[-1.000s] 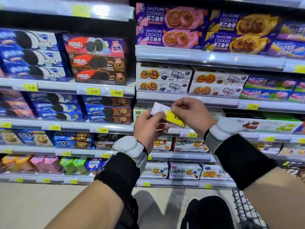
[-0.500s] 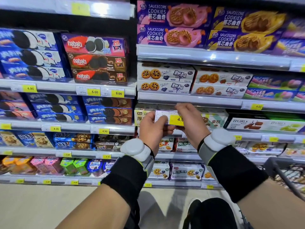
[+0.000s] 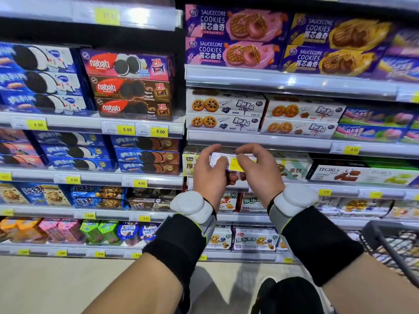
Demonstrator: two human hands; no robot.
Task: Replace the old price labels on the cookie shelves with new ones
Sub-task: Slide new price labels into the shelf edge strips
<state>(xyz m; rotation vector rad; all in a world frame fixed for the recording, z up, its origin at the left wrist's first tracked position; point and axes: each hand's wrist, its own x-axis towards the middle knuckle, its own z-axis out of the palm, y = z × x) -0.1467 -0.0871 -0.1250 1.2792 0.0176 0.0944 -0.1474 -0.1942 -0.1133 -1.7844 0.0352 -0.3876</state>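
Observation:
Both hands hold one white and yellow price label (image 3: 229,163) between them, level and facing me. My left hand (image 3: 209,171) pinches its left end, my right hand (image 3: 258,168) its right end, and the fingers cover much of the print. The label hangs just below the grey shelf rail (image 3: 260,141) under the white jam-cookie boxes (image 3: 224,114). That rail carries another yellow label (image 3: 351,150) further right. Both wrists wear black bands with white pods.
Cookie shelves fill the view, with blue sandwich-cookie boxes (image 3: 43,80) and Nabati boxes (image 3: 129,87) at left, and yellow price labels (image 3: 127,129) on most rails. A shopping cart (image 3: 392,245) stands at lower right. Beige floor (image 3: 56,286) lies below.
The label was tilted a second ago; both hands have levelled it and raised it closer to the shelf rail. The view has moved nearer to the shelves.

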